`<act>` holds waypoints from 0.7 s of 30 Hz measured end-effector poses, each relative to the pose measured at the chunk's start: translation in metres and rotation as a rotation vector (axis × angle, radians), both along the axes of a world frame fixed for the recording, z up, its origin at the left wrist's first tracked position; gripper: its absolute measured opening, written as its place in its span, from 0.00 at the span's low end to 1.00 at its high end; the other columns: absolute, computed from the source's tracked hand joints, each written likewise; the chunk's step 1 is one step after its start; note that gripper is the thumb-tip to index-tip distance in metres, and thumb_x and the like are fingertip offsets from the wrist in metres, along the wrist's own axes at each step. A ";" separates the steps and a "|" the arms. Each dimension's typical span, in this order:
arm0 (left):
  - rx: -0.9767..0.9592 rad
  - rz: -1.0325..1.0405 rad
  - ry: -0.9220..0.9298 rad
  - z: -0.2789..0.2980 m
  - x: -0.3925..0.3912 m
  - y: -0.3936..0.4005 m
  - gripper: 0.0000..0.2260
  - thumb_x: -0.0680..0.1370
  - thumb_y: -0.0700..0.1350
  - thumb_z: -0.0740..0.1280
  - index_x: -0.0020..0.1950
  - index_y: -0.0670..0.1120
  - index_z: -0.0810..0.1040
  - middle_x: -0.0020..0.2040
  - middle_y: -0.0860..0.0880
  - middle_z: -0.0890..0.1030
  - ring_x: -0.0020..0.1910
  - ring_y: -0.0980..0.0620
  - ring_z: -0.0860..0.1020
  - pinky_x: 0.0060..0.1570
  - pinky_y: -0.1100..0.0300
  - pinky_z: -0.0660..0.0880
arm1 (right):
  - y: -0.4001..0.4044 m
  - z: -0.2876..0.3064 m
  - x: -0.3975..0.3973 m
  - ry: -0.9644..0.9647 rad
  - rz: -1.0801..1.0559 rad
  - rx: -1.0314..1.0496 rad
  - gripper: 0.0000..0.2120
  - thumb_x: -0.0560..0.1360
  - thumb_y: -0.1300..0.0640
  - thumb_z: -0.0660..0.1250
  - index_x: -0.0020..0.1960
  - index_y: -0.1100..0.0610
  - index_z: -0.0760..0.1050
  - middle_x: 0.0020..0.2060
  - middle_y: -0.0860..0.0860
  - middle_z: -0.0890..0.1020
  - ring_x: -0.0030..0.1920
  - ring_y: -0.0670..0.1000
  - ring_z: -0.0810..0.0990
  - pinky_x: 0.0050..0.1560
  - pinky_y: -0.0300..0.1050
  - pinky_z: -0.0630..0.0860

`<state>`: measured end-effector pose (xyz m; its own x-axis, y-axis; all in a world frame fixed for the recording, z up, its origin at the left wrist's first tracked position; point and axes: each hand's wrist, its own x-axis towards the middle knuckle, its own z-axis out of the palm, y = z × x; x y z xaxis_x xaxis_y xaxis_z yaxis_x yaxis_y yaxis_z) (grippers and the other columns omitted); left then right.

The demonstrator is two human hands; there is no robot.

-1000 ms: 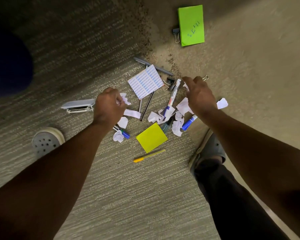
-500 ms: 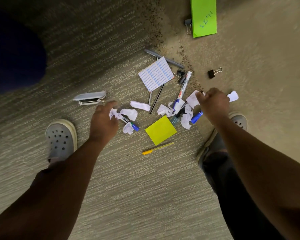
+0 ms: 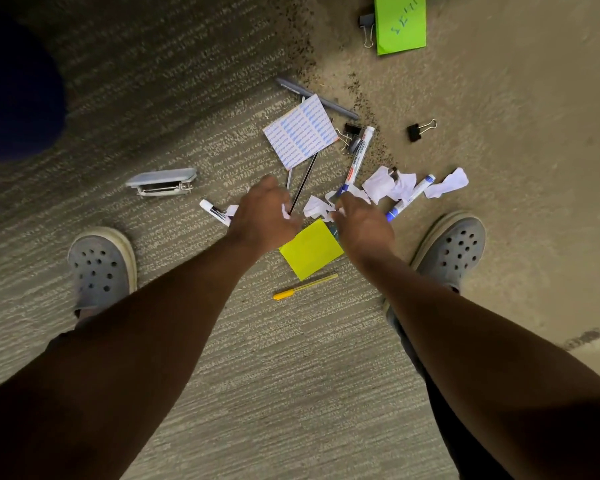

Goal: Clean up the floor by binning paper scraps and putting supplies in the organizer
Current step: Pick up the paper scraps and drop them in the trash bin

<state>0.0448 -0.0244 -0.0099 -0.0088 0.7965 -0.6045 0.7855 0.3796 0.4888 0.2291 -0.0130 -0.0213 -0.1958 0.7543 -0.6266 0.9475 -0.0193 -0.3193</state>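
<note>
Grey ribbed carpet (image 3: 264, 358) meets a tan floor strip (image 3: 516, 168) under you, and the paper scraps (image 3: 387, 185) lie in a loose line along that seam, running from just ahead of your fingers out to the right, with the farthest scrap (image 3: 447, 183) lying apart from the rest. Your left hand (image 3: 262, 216) is curled, and a bit of white paper shows at its fingertips, so it seems to be pinching a scrap. Your right hand (image 3: 362, 223) reaches down with its fingers bent onto a crumpled scrap (image 3: 317, 207); whether it has closed on it, you cannot tell. A whiteboard marker (image 3: 357, 157) lies with its long axis going up and to the right, blue end nearest your right hand. A second marker (image 3: 409, 197) slants the same way just to that hand's right. A yellow sticky pad (image 3: 310, 249) sits between your wrists, and a yellow pen (image 3: 303, 287) lies just below it. A stapler (image 3: 161, 181) rests well left of your left hand, a printed pad (image 3: 300, 131) ahead, and a green note (image 3: 399, 22) far ahead.
</note>
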 end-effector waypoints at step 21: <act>-0.008 -0.072 -0.046 -0.019 0.044 0.015 0.13 0.74 0.36 0.66 0.57 0.39 0.82 0.52 0.37 0.81 0.53 0.39 0.78 0.55 0.52 0.72 | -0.036 -0.006 0.034 -0.172 -0.241 -0.091 0.09 0.80 0.51 0.58 0.52 0.56 0.72 0.42 0.58 0.82 0.37 0.56 0.76 0.37 0.45 0.68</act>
<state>0.0892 -0.0094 -0.0286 0.0765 0.7893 -0.6092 0.7878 0.3266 0.5221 0.2634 -0.0490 -0.0277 0.0967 0.7056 -0.7020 0.9522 -0.2708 -0.1411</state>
